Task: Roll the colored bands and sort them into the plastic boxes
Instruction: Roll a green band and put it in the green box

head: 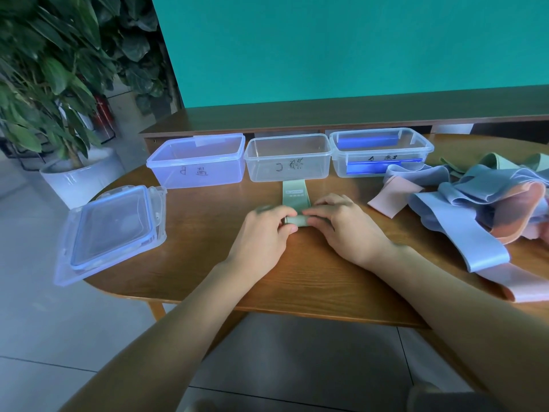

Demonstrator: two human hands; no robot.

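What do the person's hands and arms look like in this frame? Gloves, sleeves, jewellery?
Left hand and right hand are bare: no gloves, no rings or watch visible. Both forearms are uncovered up to the frame edge; no sleeve shows. No markings or straps visible on either wrist.

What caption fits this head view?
Both hands, left and right, roll a green band before three open plastic boxes.

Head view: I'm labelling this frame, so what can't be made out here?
- Rolled end of the pale green elastic band: hidden by the left hand and right hand.
- Heap of blue and pink bands: cut by the right edge.
- Writing on the clear middle plastic box: too blurred.
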